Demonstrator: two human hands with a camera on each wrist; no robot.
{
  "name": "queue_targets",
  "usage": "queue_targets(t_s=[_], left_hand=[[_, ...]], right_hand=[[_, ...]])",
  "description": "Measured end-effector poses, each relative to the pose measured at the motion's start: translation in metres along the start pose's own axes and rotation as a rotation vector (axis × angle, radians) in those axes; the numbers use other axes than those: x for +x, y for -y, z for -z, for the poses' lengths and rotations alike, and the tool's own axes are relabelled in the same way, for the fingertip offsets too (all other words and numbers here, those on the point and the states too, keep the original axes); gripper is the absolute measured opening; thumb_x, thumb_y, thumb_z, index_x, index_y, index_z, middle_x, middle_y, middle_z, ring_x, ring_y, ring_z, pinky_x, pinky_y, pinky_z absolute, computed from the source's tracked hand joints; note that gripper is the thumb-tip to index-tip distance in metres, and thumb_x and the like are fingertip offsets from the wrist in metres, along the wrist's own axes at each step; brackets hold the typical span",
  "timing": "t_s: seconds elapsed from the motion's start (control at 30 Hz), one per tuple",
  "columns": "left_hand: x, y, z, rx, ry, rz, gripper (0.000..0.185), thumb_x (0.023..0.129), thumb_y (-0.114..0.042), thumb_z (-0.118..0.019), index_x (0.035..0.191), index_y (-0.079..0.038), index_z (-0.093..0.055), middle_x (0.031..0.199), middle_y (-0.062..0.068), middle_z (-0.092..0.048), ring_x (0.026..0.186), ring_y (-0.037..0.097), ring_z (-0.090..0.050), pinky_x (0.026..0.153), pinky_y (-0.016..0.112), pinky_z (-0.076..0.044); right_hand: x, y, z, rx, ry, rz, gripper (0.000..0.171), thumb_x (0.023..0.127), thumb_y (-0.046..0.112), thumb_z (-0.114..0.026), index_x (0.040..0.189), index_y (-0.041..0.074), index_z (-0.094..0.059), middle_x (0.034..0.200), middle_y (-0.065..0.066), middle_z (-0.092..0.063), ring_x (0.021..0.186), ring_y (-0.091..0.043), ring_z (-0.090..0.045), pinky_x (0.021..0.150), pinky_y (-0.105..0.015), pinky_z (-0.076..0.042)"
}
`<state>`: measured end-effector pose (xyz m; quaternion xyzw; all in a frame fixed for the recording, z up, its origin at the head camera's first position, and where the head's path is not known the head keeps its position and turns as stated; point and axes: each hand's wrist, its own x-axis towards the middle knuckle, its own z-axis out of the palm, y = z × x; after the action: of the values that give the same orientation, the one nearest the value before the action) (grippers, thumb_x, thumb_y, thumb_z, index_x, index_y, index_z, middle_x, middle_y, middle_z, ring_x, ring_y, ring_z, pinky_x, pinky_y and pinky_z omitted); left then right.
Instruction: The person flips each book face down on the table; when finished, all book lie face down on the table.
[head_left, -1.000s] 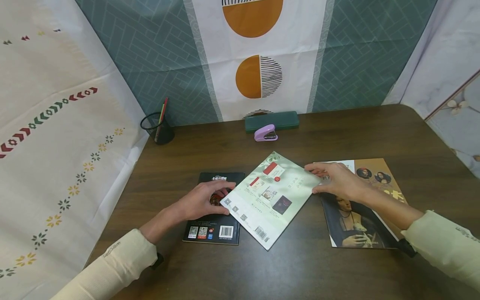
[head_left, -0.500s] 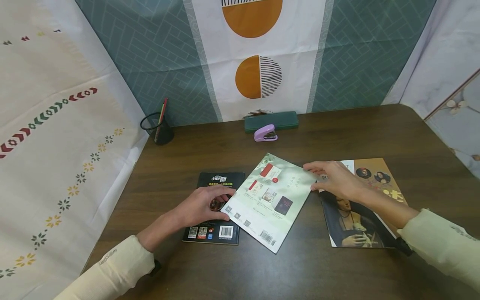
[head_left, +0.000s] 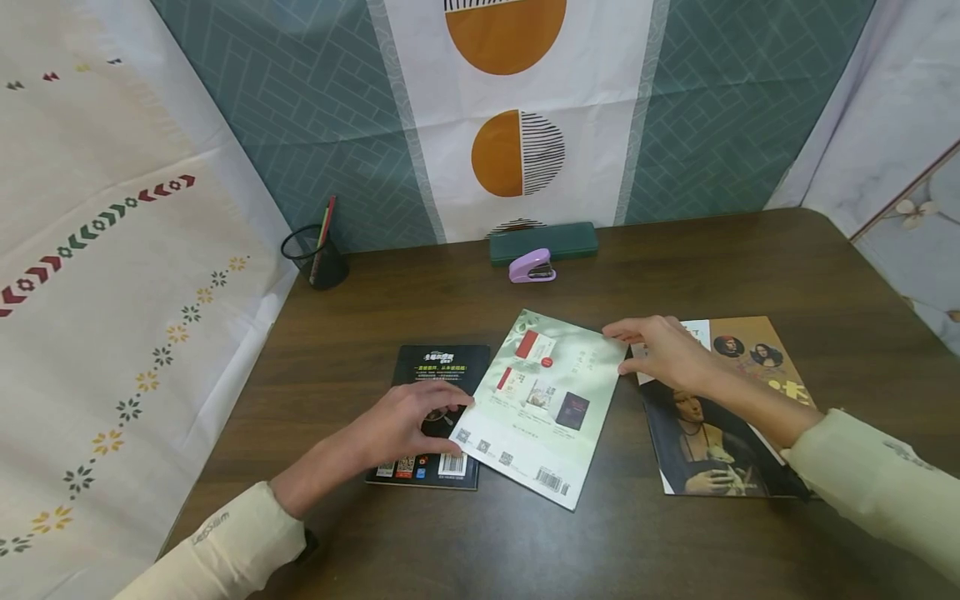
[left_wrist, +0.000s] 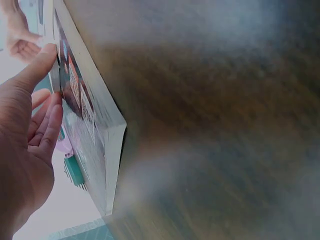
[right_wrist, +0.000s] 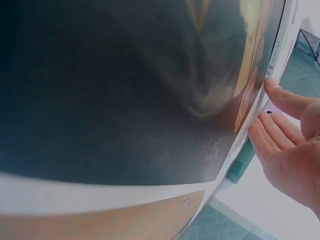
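A thin pale green book, back cover with a barcode up, lies slanted in the middle, its left corner over a black book. My left hand holds that corner between thumb and fingers. At the upper right corner, my right hand holds the pale book with thumb and fingertips. In the left wrist view, the thumb and fingers of my left hand meet at the edge beside the black book's side. The right wrist view has my right hand beyond a dark cover.
A book with a portrait cover lies at the right, under my right forearm. Toward the back stand a purple stapler, a dark green case and a black mesh pen cup. Cloths hang behind the brown table.
Held by both hands, the pale green book has turned counterclockwise, its top corner going left and its bottom corner right. My left hand has come nearer the front edge; my right has shifted slightly left.
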<state>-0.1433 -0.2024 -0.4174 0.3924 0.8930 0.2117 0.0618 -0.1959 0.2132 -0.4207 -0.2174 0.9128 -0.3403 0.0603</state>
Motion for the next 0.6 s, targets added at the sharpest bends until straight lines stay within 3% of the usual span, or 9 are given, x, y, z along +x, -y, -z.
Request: queue_targets(t_s=[0.13,0.6], left_hand=[[-0.002,-0.002,-0.001,0.011,-0.004,-0.018,0.069,0.079,-0.039,-0.096,0.139,-0.014,-0.071,0.136,0.001,-0.07,0.121,0.019,-0.067,0.096,0.038,-0.059],[-0.007,-0.016,-0.011,0.073,-0.02,-0.026,0.067,0.08,-0.04,-0.096,0.137,-0.014,-0.072,0.133,0.0,-0.071,0.117,0.018,-0.067,0.096,0.038,-0.06]], right_hand=[[0.003,0.0,0.0,0.005,0.007,0.002,0.057,0.086,-0.004,-0.085,0.14,-0.007,-0.064,0.138,-0.028,-0.066,0.125,-0.049,-0.064,0.101,-0.062,-0.053],[0.011,-0.004,0.001,0.026,0.016,0.014,0.055,0.09,-0.005,-0.081,0.141,-0.008,-0.063,0.141,-0.028,-0.064,0.129,-0.049,-0.061,0.102,-0.058,-0.053]])
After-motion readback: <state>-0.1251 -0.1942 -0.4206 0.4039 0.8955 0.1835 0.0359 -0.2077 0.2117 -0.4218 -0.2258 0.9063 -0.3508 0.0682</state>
